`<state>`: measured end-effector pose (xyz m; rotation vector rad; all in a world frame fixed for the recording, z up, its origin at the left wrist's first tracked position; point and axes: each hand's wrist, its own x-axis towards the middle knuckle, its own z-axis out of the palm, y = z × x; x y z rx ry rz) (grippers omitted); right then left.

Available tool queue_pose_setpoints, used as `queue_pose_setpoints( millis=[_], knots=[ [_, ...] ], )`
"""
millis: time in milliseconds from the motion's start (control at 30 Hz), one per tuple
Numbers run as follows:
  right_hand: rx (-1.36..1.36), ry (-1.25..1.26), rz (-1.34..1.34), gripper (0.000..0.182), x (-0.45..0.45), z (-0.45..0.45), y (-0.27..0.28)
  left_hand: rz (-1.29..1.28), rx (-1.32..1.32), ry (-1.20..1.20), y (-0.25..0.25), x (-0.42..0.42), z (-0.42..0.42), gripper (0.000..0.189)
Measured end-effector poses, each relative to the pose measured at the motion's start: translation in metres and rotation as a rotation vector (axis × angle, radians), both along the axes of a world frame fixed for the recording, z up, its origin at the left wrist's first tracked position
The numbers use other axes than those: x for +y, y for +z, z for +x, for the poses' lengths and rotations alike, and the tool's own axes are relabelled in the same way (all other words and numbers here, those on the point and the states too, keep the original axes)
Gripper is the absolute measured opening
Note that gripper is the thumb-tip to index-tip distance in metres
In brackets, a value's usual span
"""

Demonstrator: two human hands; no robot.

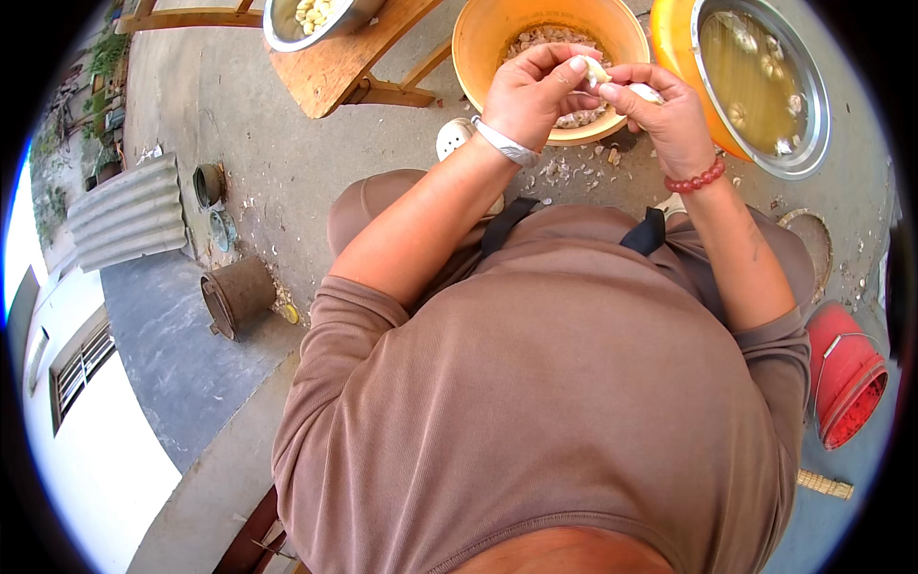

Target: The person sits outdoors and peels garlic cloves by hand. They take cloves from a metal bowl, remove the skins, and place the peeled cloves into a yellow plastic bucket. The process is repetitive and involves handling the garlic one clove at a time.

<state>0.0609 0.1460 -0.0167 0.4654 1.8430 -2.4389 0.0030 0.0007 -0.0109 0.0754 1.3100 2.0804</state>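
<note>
Both my hands meet over an orange plastic basin (473, 64) that holds garlic skins (549, 36). My left hand (538, 90) pinches a garlic clove (595, 70) between thumb and fingers. The fingertips of my right hand (656, 107) touch that clove's lower end, and more garlic (645, 93) is tucked in the right palm. To the right, a metal basin (814, 115) with yellowish water and garlic bulbs (771, 68) rests on a yellow-orange tub (670, 36). At the upper left a metal bowl (287, 41) of peeled cloves (313, 14) stands on a wooden stool or bench (315, 79).
Skin scraps (563, 172) litter the concrete floor. A red bucket (839, 359) lies tipped at the right, near a round woven tray (814, 237). At the left are a rusty metal bucket (240, 294), small pots (208, 185) and a corrugated sheet (129, 215).
</note>
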Motion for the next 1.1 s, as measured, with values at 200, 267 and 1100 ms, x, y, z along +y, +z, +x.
queue_pose_setpoints(
  millis=[200,267,1100],
  knots=[
    [0.026,-0.006,0.053,0.014,0.002,0.000,0.000,-0.141,0.145,-0.037,0.006,0.001,0.002,0.019],
    [0.051,-0.006,0.080,0.013,0.002,0.000,0.004,-0.136,0.168,-0.043,0.006,0.001,0.002,0.020],
    [0.028,0.102,0.042,0.016,0.011,-0.005,-0.004,-0.305,0.286,-0.149,0.011,-0.005,0.002,0.022]
  ],
)
